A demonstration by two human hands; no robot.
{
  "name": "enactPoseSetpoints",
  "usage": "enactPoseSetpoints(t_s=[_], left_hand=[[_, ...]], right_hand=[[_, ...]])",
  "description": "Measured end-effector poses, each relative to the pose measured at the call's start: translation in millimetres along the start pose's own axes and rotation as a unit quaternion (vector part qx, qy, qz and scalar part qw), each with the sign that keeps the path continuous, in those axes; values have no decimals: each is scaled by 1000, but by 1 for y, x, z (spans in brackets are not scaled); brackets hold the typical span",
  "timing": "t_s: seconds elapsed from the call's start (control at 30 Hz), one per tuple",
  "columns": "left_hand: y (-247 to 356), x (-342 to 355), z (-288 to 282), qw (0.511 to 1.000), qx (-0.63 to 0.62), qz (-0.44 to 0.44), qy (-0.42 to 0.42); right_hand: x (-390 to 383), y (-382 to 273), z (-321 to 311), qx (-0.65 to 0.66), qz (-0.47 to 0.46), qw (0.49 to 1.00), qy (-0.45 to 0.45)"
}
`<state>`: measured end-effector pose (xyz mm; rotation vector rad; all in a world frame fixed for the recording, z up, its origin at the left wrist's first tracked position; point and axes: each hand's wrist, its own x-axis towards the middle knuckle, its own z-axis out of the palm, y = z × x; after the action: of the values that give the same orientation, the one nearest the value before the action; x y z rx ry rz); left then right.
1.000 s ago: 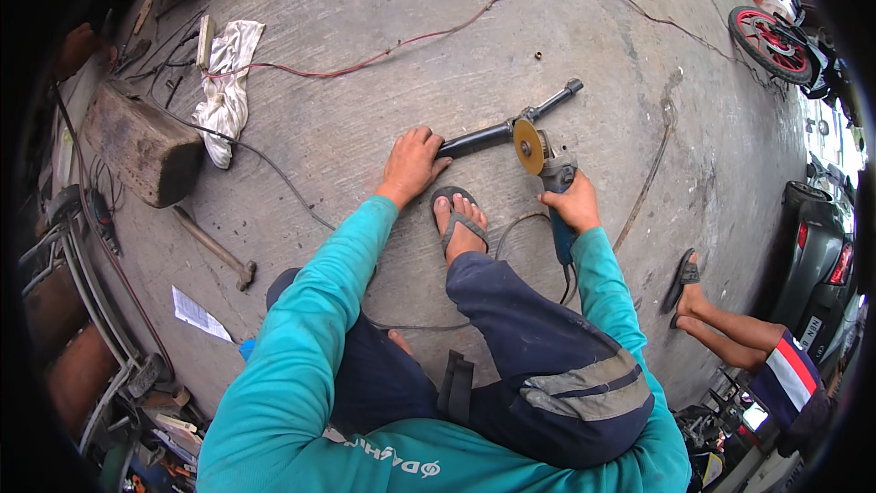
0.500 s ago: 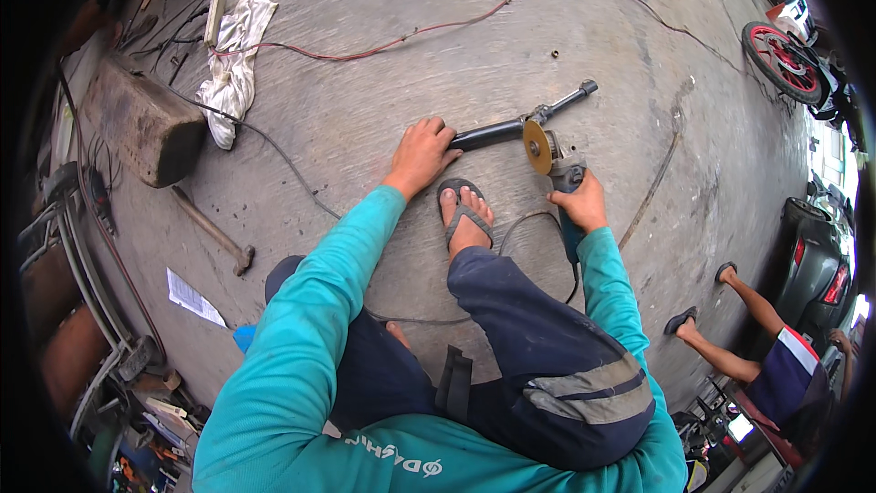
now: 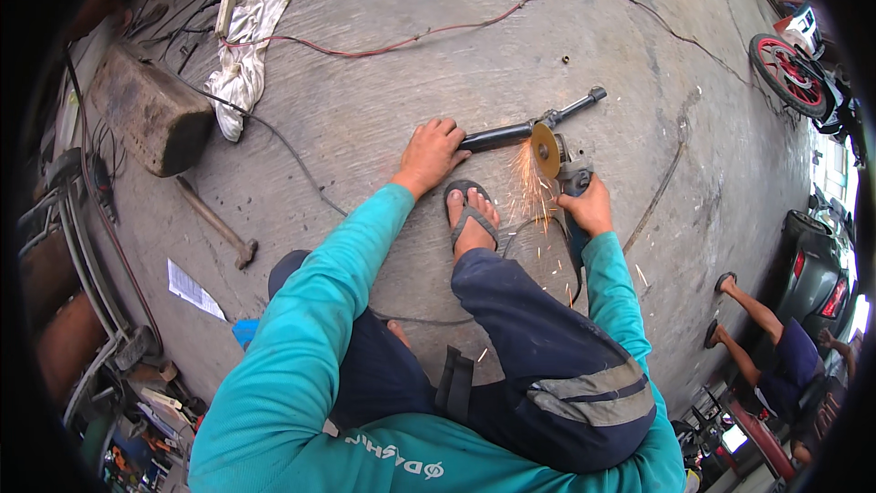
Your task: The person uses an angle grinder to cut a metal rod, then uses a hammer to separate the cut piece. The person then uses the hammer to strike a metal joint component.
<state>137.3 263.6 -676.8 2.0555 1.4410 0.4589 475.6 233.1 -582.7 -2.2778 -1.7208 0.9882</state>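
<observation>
We saw the grinding under way: sparks (image 3: 534,183) sprayed from the disc (image 3: 546,151) of the angle grinder (image 3: 576,175), back toward our sandalled foot (image 3: 474,211). The black shaft (image 3: 497,136) lay on the concrete floor (image 3: 411,82) ahead of that foot, and the disc met it near its jointed end (image 3: 577,106). Shaft and jointed end lay in one line, with no parted piece visible, so we judged the cut unfinished; its depth we could not tell.

Our left hand (image 3: 432,155) was clamped over the shaft's left end, its arm stretched forward and slanting inward. Our right hand (image 3: 589,207) was wrapped around the grinder's body, that elbow bent, the wrist beside the knee's far side.
</observation>
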Motion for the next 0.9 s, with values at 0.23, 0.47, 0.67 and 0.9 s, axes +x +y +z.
enactPoseSetpoints(t_s=[0.23, 0.47, 0.67, 0.9], left_hand=[[-3, -2, 2, 1000, 15, -5, 0], [-3, -1, 4, 1000, 15, -2, 3], [-4, -1, 4, 1000, 18, 3, 4], [-4, -2, 4, 1000, 22, -1, -5]], right_hand=[[-1, -26, -6, 29, 20, 999, -4], [1, -25, -6, 29, 15, 999, -14], [7, -10, -2, 14, 20, 1000, 5], [7, -31, -9, 1, 29, 999, -30]])
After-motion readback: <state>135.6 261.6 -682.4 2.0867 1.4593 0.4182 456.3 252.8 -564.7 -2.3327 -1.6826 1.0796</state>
